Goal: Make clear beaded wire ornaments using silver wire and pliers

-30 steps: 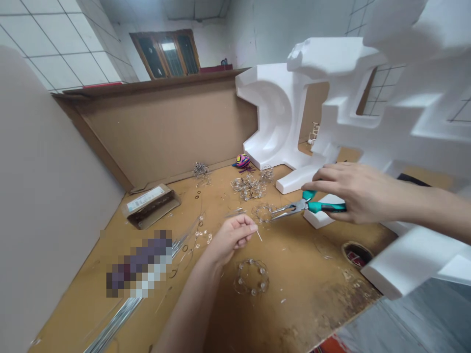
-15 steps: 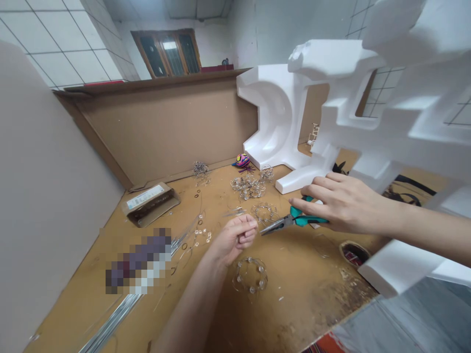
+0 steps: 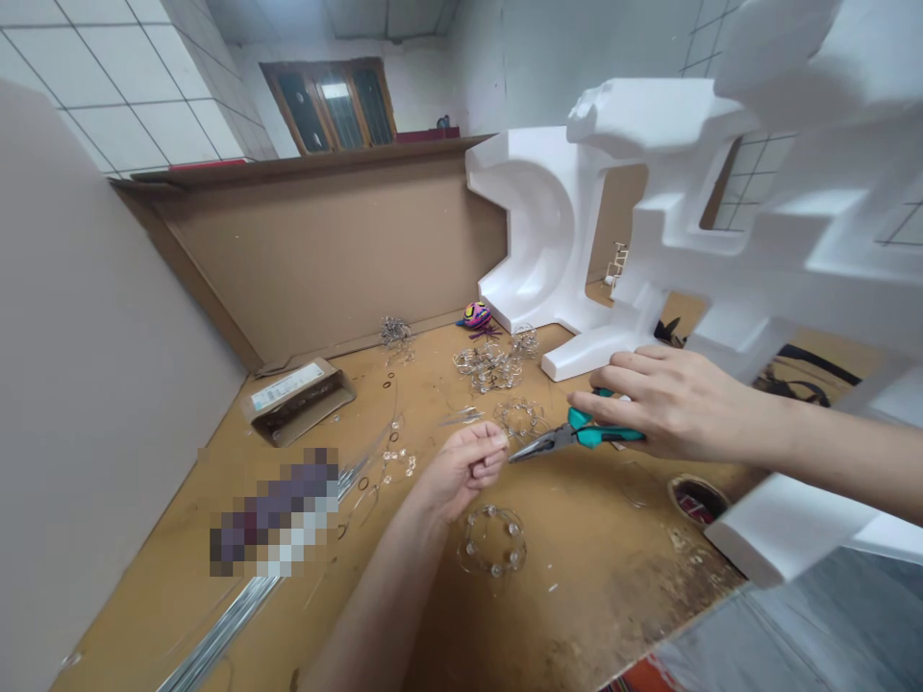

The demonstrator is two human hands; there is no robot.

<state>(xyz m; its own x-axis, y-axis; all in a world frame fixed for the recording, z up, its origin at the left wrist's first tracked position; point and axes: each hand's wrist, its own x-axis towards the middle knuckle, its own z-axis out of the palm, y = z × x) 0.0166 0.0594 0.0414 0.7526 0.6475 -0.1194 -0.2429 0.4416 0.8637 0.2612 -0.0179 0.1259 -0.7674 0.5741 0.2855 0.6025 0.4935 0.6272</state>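
Observation:
My right hand (image 3: 663,399) grips long-nose pliers (image 3: 586,431) with teal handles, their tips pointing left. Those tips are close beside the fingertips of my left hand (image 3: 470,463). The left fingers are pinched together; whatever is between them is too small to make out. Below the left hand, a wire ring with clear beads (image 3: 493,541) lies on the tabletop. Behind the plier tips sits another beaded wire ring (image 3: 520,417). Farther back is a heap of similar beaded wire pieces (image 3: 487,366).
Loose clear beads (image 3: 400,465) and a bundle of straight wires (image 3: 235,615) lie to the left, near an open small cardboard box (image 3: 301,399). White foam packing (image 3: 537,221) stands at the right. A roll (image 3: 698,502) sits near the right edge. Cardboard (image 3: 332,255) walls the back.
Both hands and the pliers hold almost the same pose. The whole view has shifted very slightly, and the plier tips look marginally closer to the left fingertips.

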